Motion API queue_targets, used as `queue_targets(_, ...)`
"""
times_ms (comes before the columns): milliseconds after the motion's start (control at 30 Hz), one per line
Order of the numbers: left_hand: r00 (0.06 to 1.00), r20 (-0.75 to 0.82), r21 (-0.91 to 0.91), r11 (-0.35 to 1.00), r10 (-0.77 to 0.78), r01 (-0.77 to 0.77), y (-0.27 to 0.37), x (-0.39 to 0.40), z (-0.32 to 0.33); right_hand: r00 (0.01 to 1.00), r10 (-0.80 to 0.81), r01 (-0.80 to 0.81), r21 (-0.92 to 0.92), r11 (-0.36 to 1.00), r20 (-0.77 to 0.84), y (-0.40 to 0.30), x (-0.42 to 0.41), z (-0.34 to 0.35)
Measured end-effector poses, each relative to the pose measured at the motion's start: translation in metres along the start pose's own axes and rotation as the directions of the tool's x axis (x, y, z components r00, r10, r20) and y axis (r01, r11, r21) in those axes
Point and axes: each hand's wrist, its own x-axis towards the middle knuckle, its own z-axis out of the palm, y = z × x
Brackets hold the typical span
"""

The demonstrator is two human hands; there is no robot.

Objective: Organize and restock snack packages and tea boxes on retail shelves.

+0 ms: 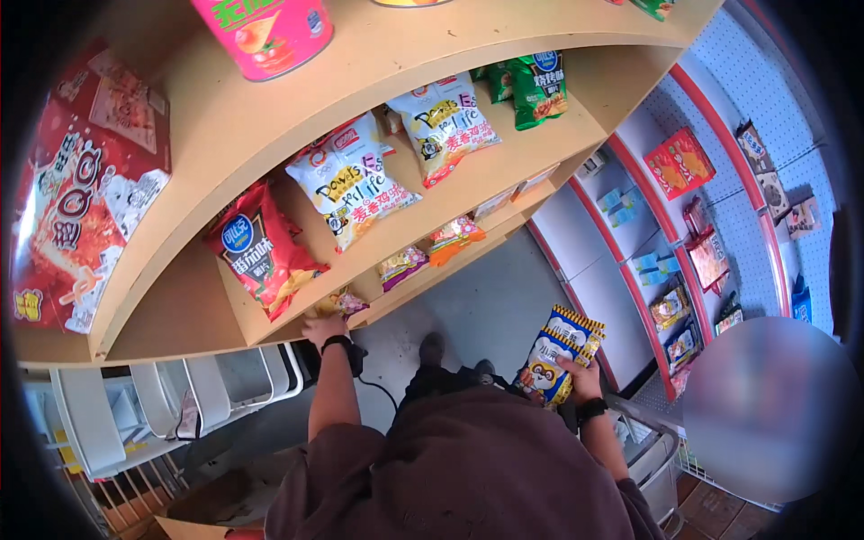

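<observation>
My right hand (582,378) grips several blue, yellow and white snack packets (557,358), overlapping one another like a fan, with a cartoon animal on the front. My left hand (324,329) reaches to the edge of a lower compartment of the wooden shelf (432,216), beside a small yellow and purple snack bag (344,302). Its fingers are partly hidden, so whether they touch or hold that bag is unclear. Farther along the same low level lie a purple-edged snack bag (403,266) and an orange-and-pink one (455,239).
Above stand a red chip bag (263,250), white chip bags (354,179) and green ones (540,88). A red carton (88,196) is at the left. Red-edged shelving (648,223) lines the right side, near a metal-framed cart (658,452). White bins (162,398) stand at lower left.
</observation>
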Motion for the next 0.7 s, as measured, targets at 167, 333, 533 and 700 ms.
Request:
queue_targets(167,0.748,0.244,0.001,0.771,0.617,-0.637,0.09,-0.054,-0.037,0.999,0.035,-0.035,0.004,0.999,-0.004,0.01,0.001,0.001)
queue_targets(333,0.611,0.468,0.173,0.612,0.638,-0.772,0.16,-0.061,0.026,0.996,0.062,-0.065,-0.046,0.997,-0.061,0.016,-0.011,0.004)
queue_targets(533,0.546,0.535,0.06,0.615,0.645,-0.786,0.17,-0.039,0.074,0.994,0.056,-0.056,0.005,0.998,-0.097,0.018,-0.029,-0.003)
queue_targets(700,0.621,0.666,0.289,0.624,0.414,-0.726,0.175,-0.052,0.046,0.989,0.06,-0.054,0.045,0.998,-0.136,0.028,-0.031,-0.017)
